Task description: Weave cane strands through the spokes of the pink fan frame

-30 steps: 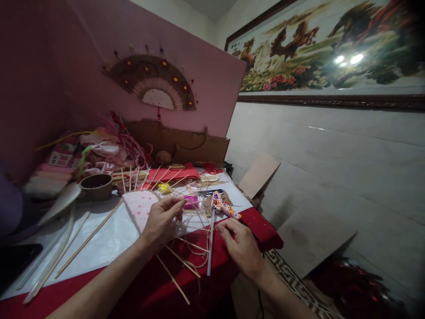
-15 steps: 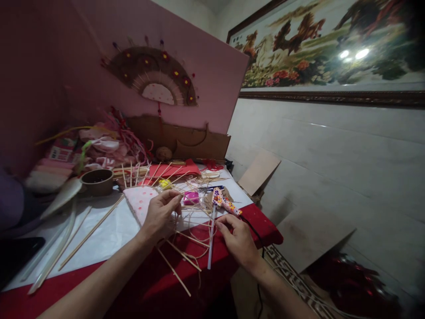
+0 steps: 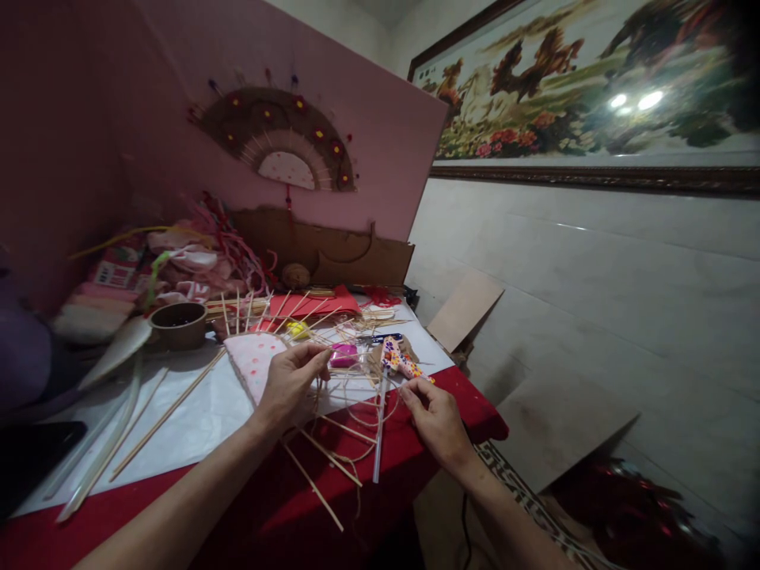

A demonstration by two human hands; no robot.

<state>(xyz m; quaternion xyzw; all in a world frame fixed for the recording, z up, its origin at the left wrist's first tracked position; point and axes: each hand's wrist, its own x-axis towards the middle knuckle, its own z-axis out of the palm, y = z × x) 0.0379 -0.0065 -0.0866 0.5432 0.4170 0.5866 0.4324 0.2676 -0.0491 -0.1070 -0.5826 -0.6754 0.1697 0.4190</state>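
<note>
A pale half-disc with pink dots [image 3: 252, 360] lies on the table, with thin bamboo sticks [image 3: 332, 457] fanning out from its curved edge. Over its right part is my left hand [image 3: 290, 384], thumb and forefinger pinched at one of the sticks; the hand hides part of the disc. My right hand [image 3: 438, 419] is closed at the fingertips on a strand of brown twine [image 3: 397, 408], which loops loosely among the sticks towards my left hand. Just left of my right hand rests a flower-patterned glue gun [image 3: 395, 358] with a clear glue stick [image 3: 378, 443] sticking out.
A brown bowl [image 3: 179, 326], loose glue sticks and a dark phone-like object [image 3: 41, 455] are at left. Red sheets [image 3: 332, 301], a pink packet [image 3: 343, 355] and a twine ball [image 3: 295, 275] lie further back. A decorated fan [image 3: 285, 142] hangs on the pink board.
My right hand has moved slightly right and up, drawing the twine loop along. The left hand keeps its pinch near the sticks. The view has shifted a little.
</note>
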